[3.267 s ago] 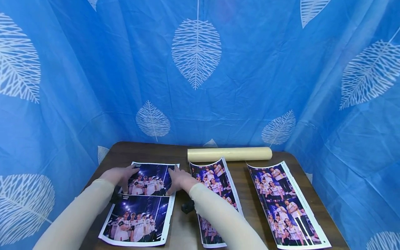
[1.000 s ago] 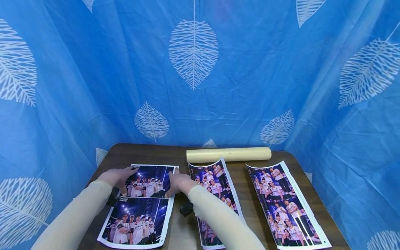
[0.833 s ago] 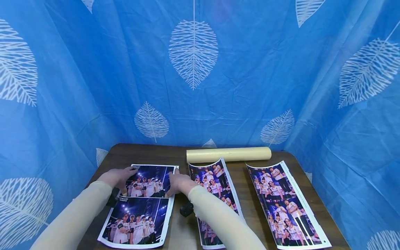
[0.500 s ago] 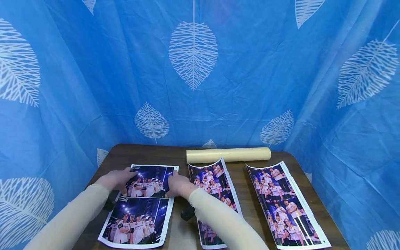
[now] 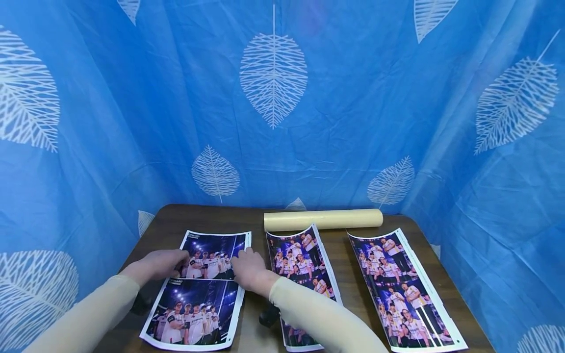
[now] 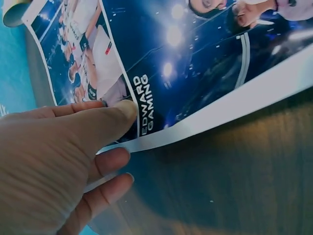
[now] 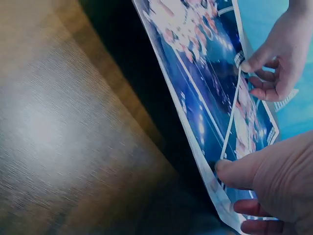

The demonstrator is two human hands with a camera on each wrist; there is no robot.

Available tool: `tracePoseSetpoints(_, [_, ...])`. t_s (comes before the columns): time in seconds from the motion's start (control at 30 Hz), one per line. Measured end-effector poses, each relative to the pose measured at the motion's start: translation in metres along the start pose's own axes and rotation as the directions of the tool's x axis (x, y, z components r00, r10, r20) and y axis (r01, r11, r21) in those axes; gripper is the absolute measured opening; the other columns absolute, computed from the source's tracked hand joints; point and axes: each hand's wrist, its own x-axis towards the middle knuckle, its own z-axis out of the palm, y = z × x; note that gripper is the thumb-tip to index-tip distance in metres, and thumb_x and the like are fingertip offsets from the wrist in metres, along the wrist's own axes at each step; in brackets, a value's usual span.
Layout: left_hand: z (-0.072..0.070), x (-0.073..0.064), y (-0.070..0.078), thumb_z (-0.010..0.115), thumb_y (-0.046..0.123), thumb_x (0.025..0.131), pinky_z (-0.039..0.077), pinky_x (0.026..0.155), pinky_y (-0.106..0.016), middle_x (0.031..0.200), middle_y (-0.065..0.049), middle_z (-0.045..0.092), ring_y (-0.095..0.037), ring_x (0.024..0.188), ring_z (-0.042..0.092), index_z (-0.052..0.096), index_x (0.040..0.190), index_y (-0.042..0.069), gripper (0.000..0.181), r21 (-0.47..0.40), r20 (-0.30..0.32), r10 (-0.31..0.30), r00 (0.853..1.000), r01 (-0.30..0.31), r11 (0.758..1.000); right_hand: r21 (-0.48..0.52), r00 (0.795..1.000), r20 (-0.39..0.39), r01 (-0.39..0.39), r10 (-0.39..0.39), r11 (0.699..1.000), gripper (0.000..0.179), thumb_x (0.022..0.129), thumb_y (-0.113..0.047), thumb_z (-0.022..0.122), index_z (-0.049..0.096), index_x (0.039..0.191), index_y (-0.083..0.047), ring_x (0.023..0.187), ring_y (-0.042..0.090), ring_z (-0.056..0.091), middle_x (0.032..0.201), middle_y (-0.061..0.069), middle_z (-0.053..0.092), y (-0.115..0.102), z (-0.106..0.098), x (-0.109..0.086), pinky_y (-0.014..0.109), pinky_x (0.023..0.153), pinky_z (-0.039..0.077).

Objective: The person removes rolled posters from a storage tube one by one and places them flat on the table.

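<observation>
A glossy sheet printed with two group photos (image 5: 194, 309), one above the other, lies at the left of the table. My left hand (image 5: 159, 265) pinches its left edge at the white line between the photos; in the left wrist view the thumb (image 6: 120, 115) presses on top, with fingertips below the margin. On the opposite edge my right hand (image 5: 252, 270) grips the sheet at the same line. Its thumb (image 7: 237, 171) lies on the print in the right wrist view, and fingers reach below the edge. The sheet bows slightly up off the table there.
To the right lie a second photo sheet (image 5: 304, 260), partly under my right forearm, and a third photo sheet (image 5: 403, 289), both curling. A pale yellow roll (image 5: 324, 220) rests along the back of the dark wooden table (image 5: 212, 214). Blue leaf-patterned cloth (image 5: 335, 122) hangs behind.
Both hands have slid toward me along the sheet's side edges, from the upper photo down to the dividing line. The other sheets and the roll stay put.
</observation>
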Motion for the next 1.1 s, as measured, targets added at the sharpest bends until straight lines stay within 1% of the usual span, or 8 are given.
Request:
tracePoseSetpoints(0.17, [0.003,-0.008,0.001,0.078,0.005,0.089,0.049,0.069,-0.038,0.084,0.006,0.055,-0.014,0.076,0.051,0.059,0.094,0.017,0.023,-0.002,-0.030,0.066,0.997,-0.066,0.998,-0.033,0.997,-0.013,0.076,-0.076,0.997,0.022,0.099,-0.026,0.066,0.070,0.119,-0.017,0.101,0.020,0.061,0.111,0.003,0.065,-0.005,-0.001,-0.012,0.035,0.079,0.054])
tracePoseSetpoints(0.27, [0.006,-0.014,0.000,0.078,0.007,0.090,0.050,0.072,-0.040,0.089,0.006,0.058,-0.014,0.080,0.051,0.062,0.098,0.017,0.020,0.019,-0.051,0.069,0.996,-0.068,0.997,-0.026,0.995,0.003,0.103,-0.103,0.994,0.031,0.096,-0.035,0.070,0.069,0.121,-0.017,0.103,0.018,0.060,0.112,0.002,0.064,-0.007,-0.002,-0.021,0.034,0.080,0.054])
tracePoseSetpoints(0.37, [0.008,-0.021,-0.003,0.080,0.015,0.089,0.053,0.078,-0.046,0.100,0.003,0.061,-0.018,0.088,0.054,0.064,0.107,0.017,0.024,0.043,-0.052,0.046,0.998,-0.044,0.998,-0.019,0.992,0.033,0.119,-0.118,0.993,0.049,0.089,-0.050,0.076,0.066,0.125,-0.018,0.107,0.018,0.058,0.118,0.001,0.061,-0.008,-0.004,-0.030,0.034,0.083,0.054])
tracePoseSetpoints(0.47, [0.010,-0.026,-0.006,0.083,0.023,0.086,0.053,0.087,-0.051,0.113,-0.002,0.062,-0.026,0.102,0.058,0.064,0.117,0.017,0.037,0.040,-0.040,0.038,0.998,-0.036,0.999,-0.054,0.987,0.068,0.151,-0.148,0.987,0.063,0.082,-0.065,0.076,0.065,0.126,-0.021,0.108,0.017,0.056,0.120,0.000,0.060,-0.010,-0.005,-0.040,0.033,0.085,0.052])
tracePoseSetpoints(0.6, [0.012,-0.033,-0.010,0.089,0.035,0.077,0.050,0.094,-0.060,0.127,-0.010,0.060,-0.039,0.119,0.055,0.063,0.128,0.014,0.062,0.013,-0.016,0.064,0.998,-0.064,0.998,-0.151,0.972,0.145,0.205,-0.184,0.967,0.086,0.076,-0.080,0.067,0.059,0.139,-0.023,0.116,0.019,0.055,0.131,0.001,0.057,-0.014,-0.007,-0.052,0.032,0.096,0.048])
tracePoseSetpoints(0.77, [0.017,-0.049,-0.012,0.093,0.049,0.065,0.046,0.096,-0.065,0.138,-0.014,0.052,-0.044,0.125,0.049,0.056,0.144,0.011,0.096,-0.020,0.043,0.076,0.996,-0.075,0.997,-0.231,0.964,0.208,0.215,-0.168,0.949,0.110,0.068,-0.092,0.061,0.043,0.155,-0.028,0.134,0.025,0.046,0.151,0.006,0.047,-0.019,-0.008,-0.059,0.036,0.111,0.038])
tracePoseSetpoints(0.93, [0.016,-0.064,-0.007,0.093,0.058,0.061,0.038,0.100,-0.071,0.148,-0.021,0.042,-0.050,0.134,0.040,0.044,0.153,0.004,0.118,-0.054,0.111,0.103,0.989,-0.097,0.994,-0.224,0.960,0.245,0.195,-0.139,0.955,0.122,0.060,-0.096,0.062,0.037,0.159,-0.029,0.142,0.029,0.039,0.159,0.008,0.039,-0.022,-0.012,-0.064,0.039,0.116,0.033])
tracePoseSetpoints(1.1, [0.018,-0.068,-0.006,0.091,0.067,0.055,0.036,0.102,-0.073,0.153,-0.022,0.037,-0.052,0.138,0.035,0.039,0.155,0.002,0.130,-0.025,0.145,0.102,0.984,-0.100,0.995,-0.195,0.952,0.281,0.183,-0.124,0.964,0.134,0.053,-0.098,0.063,0.028,0.162,-0.029,0.148,0.031,0.032,0.164,0.009,0.030,-0.023,-0.012,-0.066,0.044,0.120,0.028])
